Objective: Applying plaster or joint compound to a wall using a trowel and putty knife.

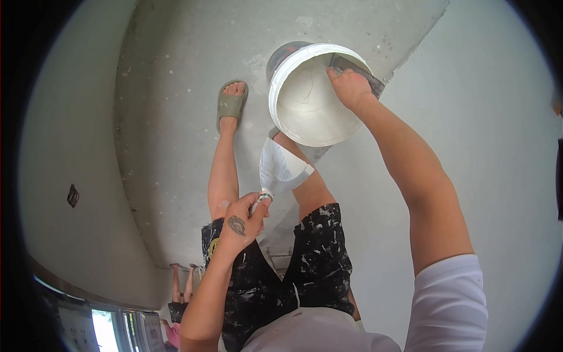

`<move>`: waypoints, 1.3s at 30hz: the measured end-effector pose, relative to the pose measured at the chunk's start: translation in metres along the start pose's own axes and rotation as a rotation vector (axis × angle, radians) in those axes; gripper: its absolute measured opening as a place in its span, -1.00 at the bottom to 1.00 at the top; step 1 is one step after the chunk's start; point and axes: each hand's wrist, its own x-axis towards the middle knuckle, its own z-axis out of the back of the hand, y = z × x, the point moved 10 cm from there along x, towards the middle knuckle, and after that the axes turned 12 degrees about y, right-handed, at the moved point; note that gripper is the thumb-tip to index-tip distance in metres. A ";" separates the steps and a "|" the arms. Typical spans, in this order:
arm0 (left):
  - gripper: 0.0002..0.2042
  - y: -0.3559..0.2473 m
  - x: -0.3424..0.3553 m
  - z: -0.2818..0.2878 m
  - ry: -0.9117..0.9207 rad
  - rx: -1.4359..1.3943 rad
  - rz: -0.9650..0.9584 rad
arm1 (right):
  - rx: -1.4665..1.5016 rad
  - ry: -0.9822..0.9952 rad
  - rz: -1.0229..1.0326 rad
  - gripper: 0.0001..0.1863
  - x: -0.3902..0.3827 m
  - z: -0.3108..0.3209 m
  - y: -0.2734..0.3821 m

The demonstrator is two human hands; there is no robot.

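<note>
My left hand [243, 220] is closed round the handle of a putty knife [283, 167]. Its broad, flared blade points away from me and carries whitish smears. A white round bucket [321, 108] lies beyond the blade, its mouth facing me and pale material coating its inside. At the bucket's right rim, my right hand [352, 88] is closed on a flat grey metal trowel [369, 80]. Part of the trowel's blade lies across the bucket's mouth. The hand covers most of its handle.
A grey round object [282, 57] shows partly behind the bucket. The concrete floor [182, 105] has white spots. A pale wall [498, 176] rises on the right, another on the left with a dark hole [73, 196]. Another person [176, 311] appears at the lower left near a window [105, 330].
</note>
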 end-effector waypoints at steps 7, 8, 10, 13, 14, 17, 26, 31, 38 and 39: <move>-0.73 0.008 -0.001 0.002 -0.008 -0.046 0.056 | 0.610 0.109 -0.269 -0.51 -0.018 -0.079 -0.034; -0.72 0.008 -0.001 0.005 -0.024 -0.021 0.058 | 0.627 0.112 -0.274 -0.51 -0.017 -0.092 -0.034; -0.71 0.008 -0.004 0.007 -0.031 0.026 0.075 | 0.904 -0.027 -0.309 -0.49 -0.018 -0.118 -0.039; -0.69 0.000 0.009 -0.009 0.003 0.001 0.051 | 0.948 -0.265 -0.361 -0.49 -0.027 -0.176 -0.051; -0.69 0.001 0.003 0.000 -0.034 -0.004 0.068 | 0.983 -0.264 -0.358 -0.49 -0.026 -0.166 -0.035; -0.71 -0.006 -0.007 0.009 -0.064 0.015 0.091 | 2.134 0.221 -0.483 -0.41 -0.031 -0.205 0.031; -0.72 -0.005 0.006 -0.023 -0.047 -0.278 0.142 | 3.326 0.326 -0.655 -0.81 -0.044 -0.227 0.116; -0.63 -0.002 0.020 -0.075 0.142 -0.626 0.227 | 3.668 -0.032 -0.199 -0.60 -0.077 -0.181 0.115; -0.58 -0.005 0.060 -0.174 0.441 -0.935 0.423 | 3.529 -0.345 0.080 -0.57 -0.123 -0.177 0.070; -0.58 -0.004 0.066 -0.178 0.457 -0.945 0.426 | 3.524 -0.339 0.078 -0.57 -0.129 -0.179 0.070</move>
